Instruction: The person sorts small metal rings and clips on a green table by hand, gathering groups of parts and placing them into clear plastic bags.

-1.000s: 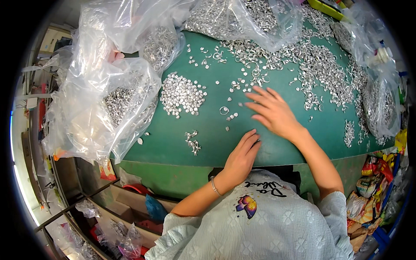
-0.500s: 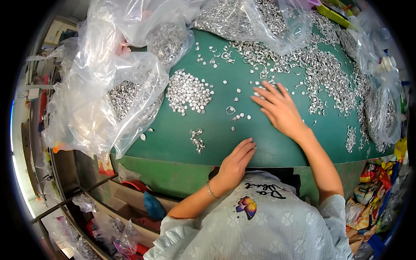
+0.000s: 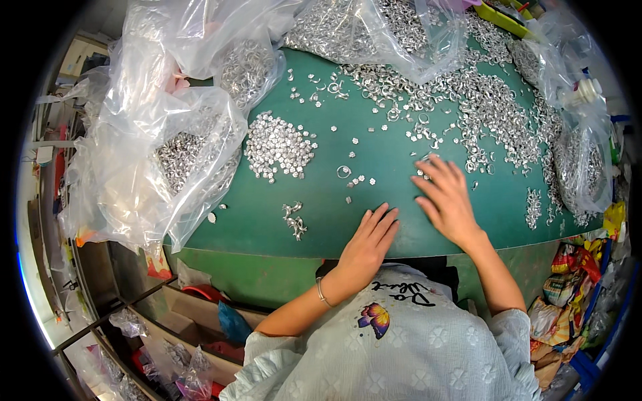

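Note:
My right hand (image 3: 447,200) is above the green table with its fingers spread. Its fingertips touch or hover over a few tiny silver pieces, partly hidden under them. Just beyond lies a small loose group of silver metal pieces (image 3: 428,135). My left hand (image 3: 369,244) lies flat near the table's front edge, fingers stretched out, holding nothing. Between the hands and a pile of small flower-shaped silver pieces (image 3: 277,148) lie a ring (image 3: 344,172) and several single flower pieces (image 3: 362,179).
A wide heap of silver rings (image 3: 498,117) spreads over the far right. Clear plastic bags of metal pieces stand at the left (image 3: 194,154), back (image 3: 354,30) and right (image 3: 580,170). A small ring cluster (image 3: 294,220) lies front left. Open drawers (image 3: 187,314) sit below the table.
My right hand has drawn back toward me and slightly right, uncovering the small group of pieces. My left hand's fingers have shifted slightly and spread more. The whole view has moved a little.

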Motion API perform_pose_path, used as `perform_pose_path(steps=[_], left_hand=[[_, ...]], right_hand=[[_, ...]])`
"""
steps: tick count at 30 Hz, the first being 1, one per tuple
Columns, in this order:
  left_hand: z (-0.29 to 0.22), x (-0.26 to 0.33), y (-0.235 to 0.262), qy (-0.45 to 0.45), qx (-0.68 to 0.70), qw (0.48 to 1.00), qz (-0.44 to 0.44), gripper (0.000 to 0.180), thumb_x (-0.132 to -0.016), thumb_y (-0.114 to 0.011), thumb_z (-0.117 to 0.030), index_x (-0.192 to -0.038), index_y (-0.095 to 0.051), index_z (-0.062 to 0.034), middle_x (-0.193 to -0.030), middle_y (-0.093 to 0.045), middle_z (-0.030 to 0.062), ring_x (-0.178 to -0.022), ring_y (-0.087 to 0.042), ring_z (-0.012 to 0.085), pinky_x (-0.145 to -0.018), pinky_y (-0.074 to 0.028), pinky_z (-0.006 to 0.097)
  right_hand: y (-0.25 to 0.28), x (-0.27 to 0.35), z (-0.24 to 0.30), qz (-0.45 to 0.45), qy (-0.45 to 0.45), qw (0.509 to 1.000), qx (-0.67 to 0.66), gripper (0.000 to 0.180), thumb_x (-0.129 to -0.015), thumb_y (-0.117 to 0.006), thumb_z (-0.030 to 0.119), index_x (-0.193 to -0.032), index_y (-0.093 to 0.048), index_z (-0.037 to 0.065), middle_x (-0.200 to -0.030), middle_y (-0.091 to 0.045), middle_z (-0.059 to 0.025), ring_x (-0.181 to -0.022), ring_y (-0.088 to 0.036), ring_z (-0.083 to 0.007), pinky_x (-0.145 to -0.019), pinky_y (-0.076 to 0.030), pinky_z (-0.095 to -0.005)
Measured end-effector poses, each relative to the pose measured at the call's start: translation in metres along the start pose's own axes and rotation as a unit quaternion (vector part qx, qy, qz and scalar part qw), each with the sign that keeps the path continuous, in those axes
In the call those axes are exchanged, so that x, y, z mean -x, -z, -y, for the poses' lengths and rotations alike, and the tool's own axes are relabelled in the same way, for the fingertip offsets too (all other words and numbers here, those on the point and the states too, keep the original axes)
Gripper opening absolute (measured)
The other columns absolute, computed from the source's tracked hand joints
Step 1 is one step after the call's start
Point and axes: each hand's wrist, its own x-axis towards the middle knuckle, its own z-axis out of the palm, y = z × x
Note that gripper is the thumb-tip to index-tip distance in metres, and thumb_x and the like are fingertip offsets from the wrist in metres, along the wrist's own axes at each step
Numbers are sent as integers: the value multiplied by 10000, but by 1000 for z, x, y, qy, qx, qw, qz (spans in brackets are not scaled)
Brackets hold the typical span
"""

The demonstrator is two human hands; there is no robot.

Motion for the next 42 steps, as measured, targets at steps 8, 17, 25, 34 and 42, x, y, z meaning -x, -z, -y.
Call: perform_pose_path(steps=[8,17,25,34,42], left_hand=[[5,13,-5,46,-1,999,-20,431,-718,-521,115,-1143,-582,71,-1284,-531,168,-1283,-444,361,-1080,-351,510],[20,28,13,5,19,999,-34,369,-703,-543,90,-1064,-615,63,-1234,-561,176,-1217,-509,350,-932,-497,394],[12,13,3,11,16,999,-34,448,-675,-533,138,-1110,-601,52,-1284,-523,193,-1262,-479,351,-963,-477,404],[9,10,12,1,74,997,23,475,-676,-477,169,-1133,-581,95,-1277,-530,198,-1282,-454,383,-1007,-448,427],[9,15,5,-16,79,997,12,403,-686,-512,157,-1066,-616,72,-1227,-556,195,-1268,-474,374,-984,-466,419]], right_hand=[[-26,-52,-11,-108,-61,989,82,457,-850,-664,256,-1255,-560,74,-1379,-459,-132,-1334,-354,-349,-1082,-284,-508],[-5,-15,-22,-70,55,996,2,309,-810,-686,129,-1111,-647,77,-1225,-583,-70,-1249,-454,-314,-1045,-324,-496],[-30,-69,-4,-80,14,995,52,337,-789,-684,90,-1118,-626,46,-1215,-556,-110,-1109,-517,-314,-926,-394,-416],[-7,-52,-34,-177,-132,974,48,164,-784,-715,105,-941,-679,72,-979,-606,-56,-981,-506,-257,-834,-359,-391],[0,-56,-36,-163,-92,982,28,138,-767,-727,99,-891,-673,72,-837,-610,-47,-853,-555,-231,-791,-363,-374]])
